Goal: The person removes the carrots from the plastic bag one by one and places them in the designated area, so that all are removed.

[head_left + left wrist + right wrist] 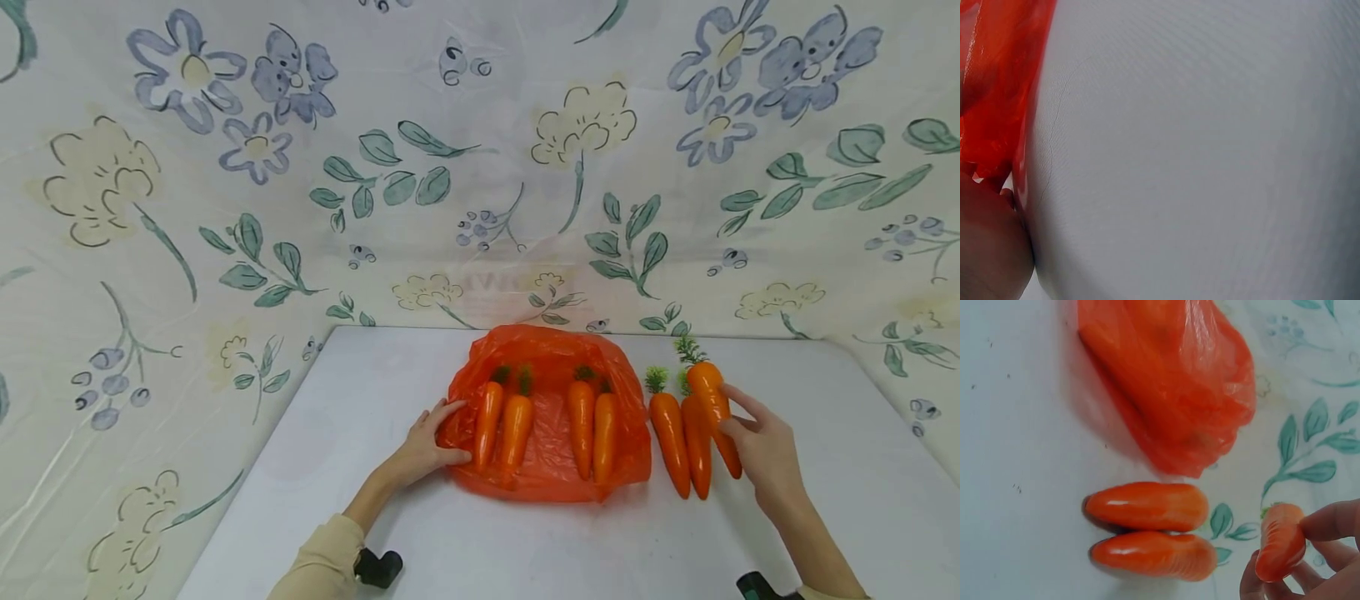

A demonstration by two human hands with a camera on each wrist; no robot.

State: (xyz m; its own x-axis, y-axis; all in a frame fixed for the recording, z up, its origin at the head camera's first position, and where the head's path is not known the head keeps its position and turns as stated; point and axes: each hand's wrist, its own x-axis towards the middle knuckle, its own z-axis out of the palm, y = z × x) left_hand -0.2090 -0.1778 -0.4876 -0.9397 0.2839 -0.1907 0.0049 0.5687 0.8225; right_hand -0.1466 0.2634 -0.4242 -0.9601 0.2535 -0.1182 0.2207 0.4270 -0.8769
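Observation:
A red plastic bag (555,342) lies on the table with several orange carrots (517,425) in it, their green tops toward the back. My left hand (416,452) grips the bag's left edge, thumb in front; the left wrist view shows part of that hand (991,244) against the red plastic. To the right of the bag, my right hand (768,454) pinches a carrot (707,385) between thumb and fingers. The right wrist view has this carrot (1282,542) raised off the table. Two more carrots (670,437) lie side by side between the bag and my right hand.
The white table (600,554) carries the bag and carrots. A floral-patterned sheet (480,167) stands behind it and along both sides. Dark wrist mounts (378,568) sit at my wrists.

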